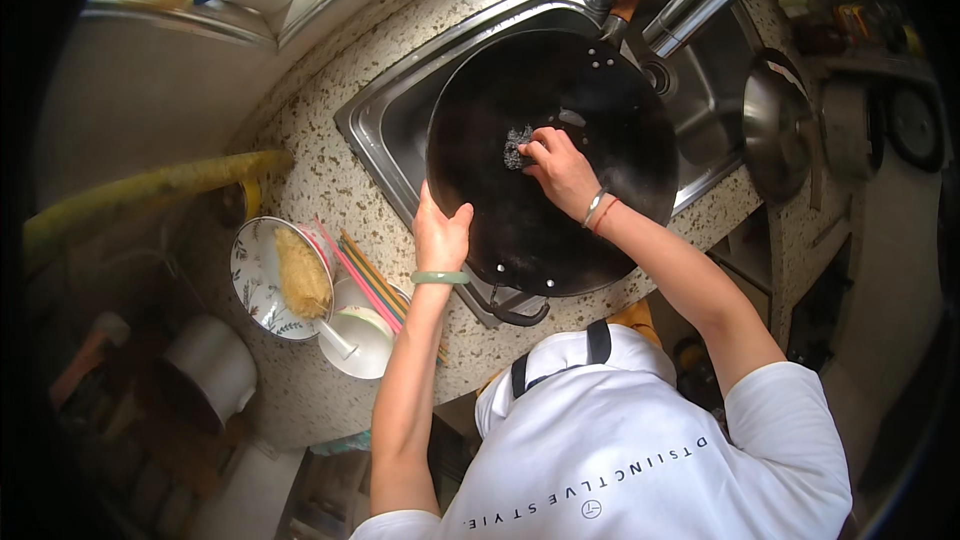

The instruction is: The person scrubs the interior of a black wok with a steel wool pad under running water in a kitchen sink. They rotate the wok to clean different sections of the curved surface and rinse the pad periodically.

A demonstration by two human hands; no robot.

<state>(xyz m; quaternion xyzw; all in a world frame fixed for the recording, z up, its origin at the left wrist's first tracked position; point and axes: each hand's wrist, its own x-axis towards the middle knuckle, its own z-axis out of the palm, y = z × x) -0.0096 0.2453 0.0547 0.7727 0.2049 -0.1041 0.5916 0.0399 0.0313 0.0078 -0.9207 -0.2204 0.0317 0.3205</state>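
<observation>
A large black wok [590,210] rests over the steel double sink [390,90], its loop handle [520,318] toward me and its wooden handle [622,12] by the tap. My left hand [441,232] grips the wok's left rim, thumb on the inside and fingers mostly hidden beyond the edge. Inside the wok, my right hand [562,172] pinches a steel wool scrubber [518,148] against the dark surface. A small wet patch [571,118] glistens just beyond those fingers.
A chrome tap [700,5] reaches over the sink's right basin. Left on the speckled counter [330,120] stand a patterned bowl [255,280] with a yellowish loofah [300,275], a white bowl with a spoon [360,355], and several chopsticks [365,275]. A metal lid [775,130] lies right of the sink.
</observation>
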